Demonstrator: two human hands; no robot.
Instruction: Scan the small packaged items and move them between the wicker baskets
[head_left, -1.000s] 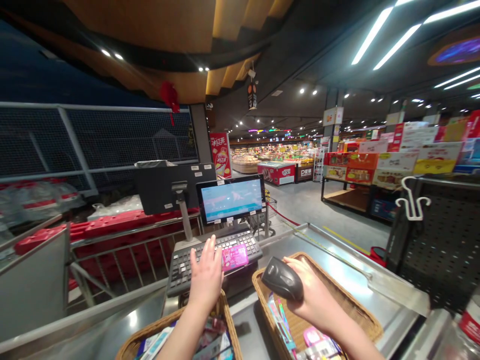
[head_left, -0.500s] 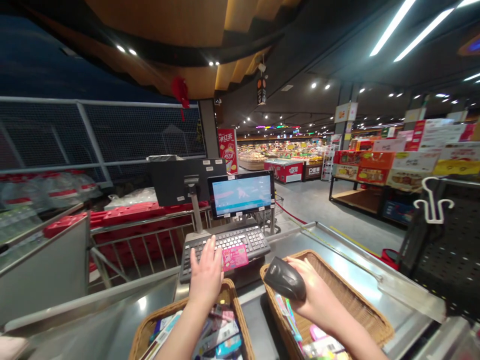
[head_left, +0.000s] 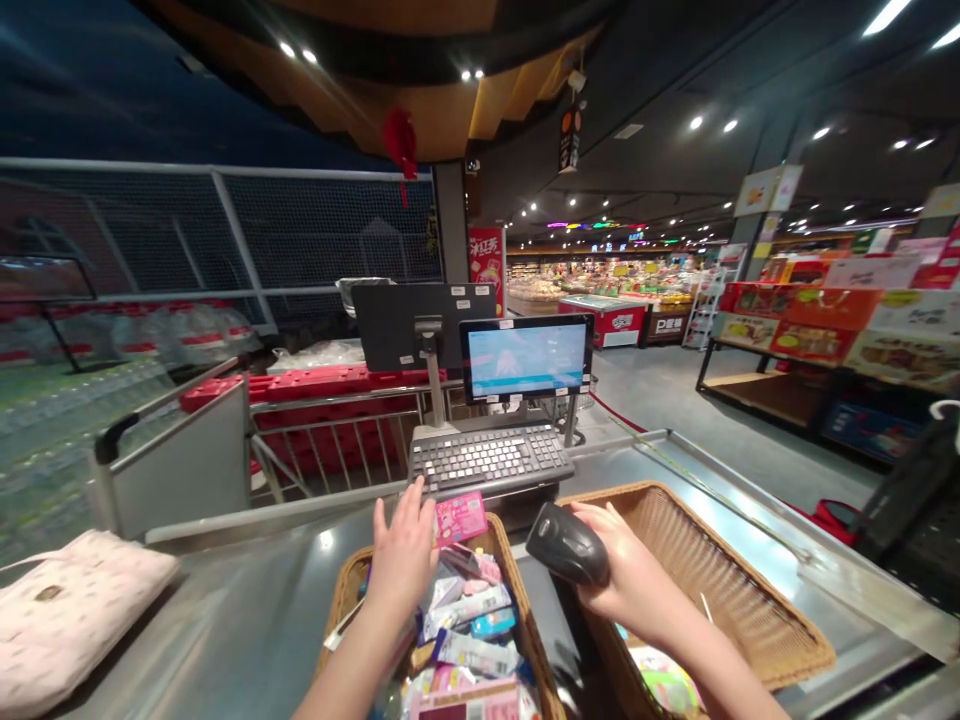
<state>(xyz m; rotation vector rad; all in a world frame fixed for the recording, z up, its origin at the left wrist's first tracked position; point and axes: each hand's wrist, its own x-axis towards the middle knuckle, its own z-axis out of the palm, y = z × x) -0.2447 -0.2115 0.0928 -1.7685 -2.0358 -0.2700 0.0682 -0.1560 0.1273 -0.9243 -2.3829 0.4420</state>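
Black barcode scanner (head_left: pixel 567 545) clasped by right hand (head_left: pixel 630 565), left hand (head_left: pixel 403 555) splayed.

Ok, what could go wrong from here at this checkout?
The pink packet beside the left hand could slip into the heaped wicker basket and get mixed up. Packets piled there might spill onto the steel counter. The barcode scanner in the right hand could drop into the other basket.

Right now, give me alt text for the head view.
At a supermarket checkout, the right hand grips a black handheld scanner; the left hand is beside a pink packet above a wicker basket of packaged items. A keyboard and screen stand beyond.
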